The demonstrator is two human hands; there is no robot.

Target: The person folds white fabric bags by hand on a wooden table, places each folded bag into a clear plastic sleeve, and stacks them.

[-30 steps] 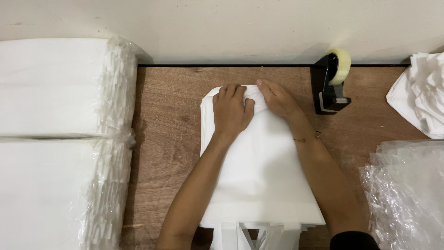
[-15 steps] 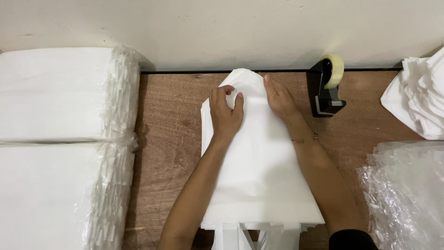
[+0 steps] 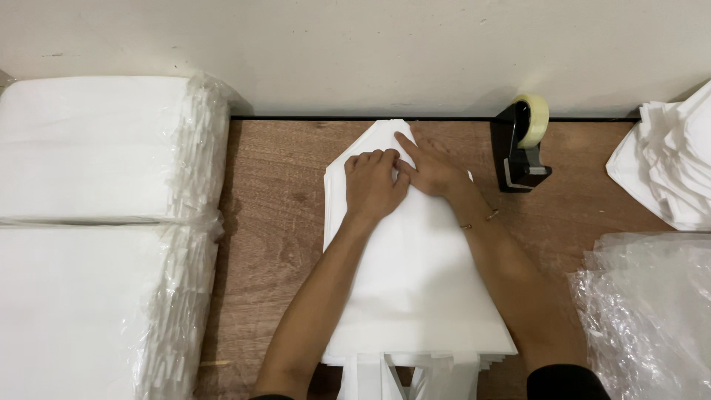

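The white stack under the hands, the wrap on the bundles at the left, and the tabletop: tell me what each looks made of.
White stack: thin matte sheets, likely non-woven fabric or soft paper; the top folds to a point under the left hand and right hand. Bundle wrap: clear glossy plastic film, crinkled with highlights. Tabletop: brown wood or wood-look laminate, grain visible, dull finish.

1. We record bright, even, diffuse light from above; no hard-edged shadows anywhere.
2. Soft shadow sits behind the tape dispenser (image 3: 524,148) on the wall (image 3: 355,52), and along the wrapped white stacks (image 3: 96,222) at the table's (image 3: 274,222) left.
3. White sheets (image 3: 415,289) are near overexposed; fold detail is faint.
4. Mild glare glints on the clear plastic (image 3: 652,311), lower right.
5. Focus is sharp centrally; no motion blur on either hand.
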